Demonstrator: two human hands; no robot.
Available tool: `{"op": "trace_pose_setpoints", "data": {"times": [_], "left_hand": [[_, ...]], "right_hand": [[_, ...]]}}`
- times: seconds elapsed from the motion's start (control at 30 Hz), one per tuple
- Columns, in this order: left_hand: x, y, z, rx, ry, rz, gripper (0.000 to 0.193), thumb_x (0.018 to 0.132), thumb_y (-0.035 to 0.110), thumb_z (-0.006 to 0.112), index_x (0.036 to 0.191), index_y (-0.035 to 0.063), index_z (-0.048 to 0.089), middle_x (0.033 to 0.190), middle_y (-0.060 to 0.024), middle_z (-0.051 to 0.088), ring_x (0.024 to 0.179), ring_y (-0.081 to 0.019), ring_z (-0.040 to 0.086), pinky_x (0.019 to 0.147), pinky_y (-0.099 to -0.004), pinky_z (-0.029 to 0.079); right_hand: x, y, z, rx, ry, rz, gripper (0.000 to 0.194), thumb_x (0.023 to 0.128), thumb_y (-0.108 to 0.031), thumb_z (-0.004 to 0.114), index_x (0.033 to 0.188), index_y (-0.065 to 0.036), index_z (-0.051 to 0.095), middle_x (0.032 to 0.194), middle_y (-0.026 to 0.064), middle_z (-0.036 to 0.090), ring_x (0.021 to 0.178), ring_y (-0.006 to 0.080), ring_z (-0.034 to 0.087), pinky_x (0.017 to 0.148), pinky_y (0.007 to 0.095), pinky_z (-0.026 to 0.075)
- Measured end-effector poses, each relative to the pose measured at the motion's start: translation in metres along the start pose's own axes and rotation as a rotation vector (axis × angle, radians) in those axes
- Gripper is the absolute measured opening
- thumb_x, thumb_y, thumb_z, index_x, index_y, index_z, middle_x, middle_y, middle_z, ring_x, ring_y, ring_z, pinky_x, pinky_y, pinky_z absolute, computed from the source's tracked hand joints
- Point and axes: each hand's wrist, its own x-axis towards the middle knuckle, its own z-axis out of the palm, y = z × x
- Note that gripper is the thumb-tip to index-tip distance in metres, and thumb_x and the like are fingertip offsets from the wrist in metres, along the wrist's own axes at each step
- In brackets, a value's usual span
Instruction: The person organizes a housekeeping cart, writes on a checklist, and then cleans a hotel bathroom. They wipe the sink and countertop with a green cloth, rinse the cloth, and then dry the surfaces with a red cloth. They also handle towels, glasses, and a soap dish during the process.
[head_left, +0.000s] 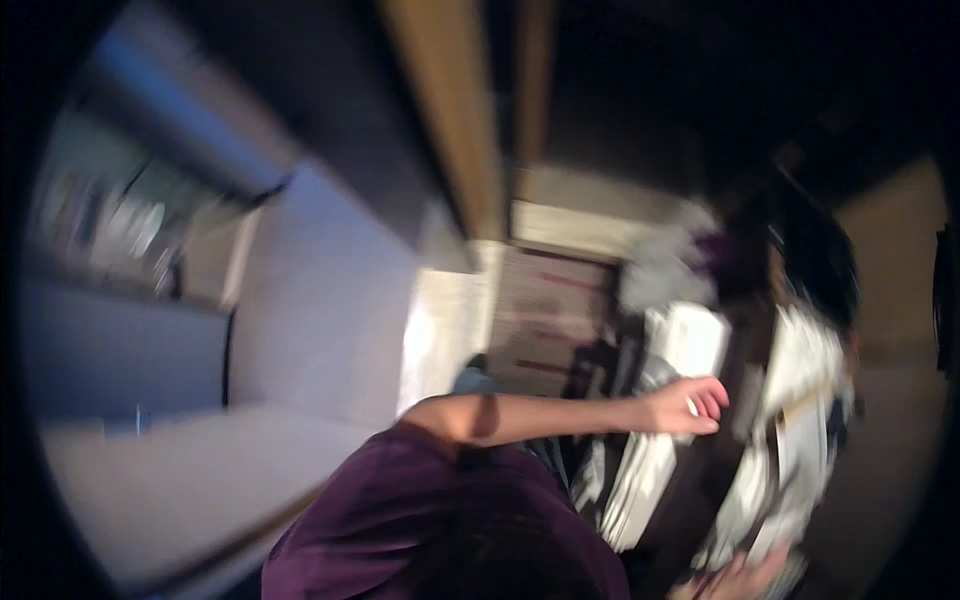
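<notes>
The whole view is blurred. My left hand (686, 409) reaches across to the right with its fingers curled, over a row of white stacked items (641, 480) that look like packets or sheets. A small pale spot shows by its thumb; I cannot tell whether it is something held. Beyond it stands another white stack (686, 337). At the bottom right edge, my right hand (742, 577) is partly cut off. It lies at the near end of a second row of white items (802, 457); whether it grips any of them is unclear.
A brown panel or box with reddish marks (555, 315) lies past my left arm. Whitish plastic-like material (667, 262) and a dark glossy object (814, 255) sit at the rows' far end. On the left are a blue-grey panel (322, 300) and a shelf with blurred items (135, 225).
</notes>
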Motion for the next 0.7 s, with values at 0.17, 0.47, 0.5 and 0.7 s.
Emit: {"op": "trace_pose_setpoints", "data": {"times": [0.17, 0.47, 0.5, 0.7], "left_hand": [[-0.035, 0.059, 0.047, -0.242, -0.421, -0.141, 0.086, 0.091, 0.030, 0.082, 0.158, 0.0020, 0.035, 0.147, -0.0164, 0.054, 0.136, -0.0251, 0.052, 0.114, -0.0379, 0.043], [-0.093, 0.045, 0.134, -0.137, -0.424, -0.480, 0.050, 0.105, 0.020, 0.054, 0.149, -0.0030, 0.048, 0.145, -0.0149, 0.057, 0.134, -0.0213, 0.054, 0.116, -0.0353, 0.039], [-0.100, 0.043, 0.141, -0.128, -0.466, -0.462, 0.050, 0.105, 0.019, 0.050, 0.150, -0.0023, 0.047, 0.146, -0.0160, 0.059, 0.135, -0.0233, 0.056, 0.117, -0.0367, 0.040], [-0.095, 0.037, 0.184, -0.349, -0.231, -0.633, 0.032, 0.105, 0.021, 0.050, 0.128, -0.0005, 0.049, 0.124, -0.0227, 0.067, 0.107, -0.0302, 0.069, 0.097, -0.0454, 0.055]], "right_hand": [[0.001, -0.132, 0.064, 0.337, -0.398, 0.438, 0.042, 0.099, -0.019, 0.065, 0.133, 0.005, 0.063, 0.106, 0.0167, 0.073, 0.094, 0.0213, 0.069, 0.084, 0.0377, 0.055], [-0.122, -0.161, 0.058, 0.041, -0.122, 0.642, 0.047, 0.086, -0.004, 0.061, 0.131, 0.005, 0.047, 0.117, 0.0286, 0.062, 0.112, 0.0459, 0.063, 0.092, 0.0503, 0.053], [-0.134, -0.163, 0.048, 0.099, -0.048, 0.588, 0.051, 0.087, -0.005, 0.063, 0.133, 0.006, 0.046, 0.121, 0.0291, 0.061, 0.115, 0.0461, 0.061, 0.095, 0.0503, 0.051], [-0.200, -0.140, -0.057, 0.191, 0.237, 0.510, 0.044, 0.091, -0.011, 0.077, 0.131, 0.000, 0.064, 0.110, 0.0161, 0.071, 0.108, 0.0275, 0.067, 0.098, 0.0392, 0.052]]}}
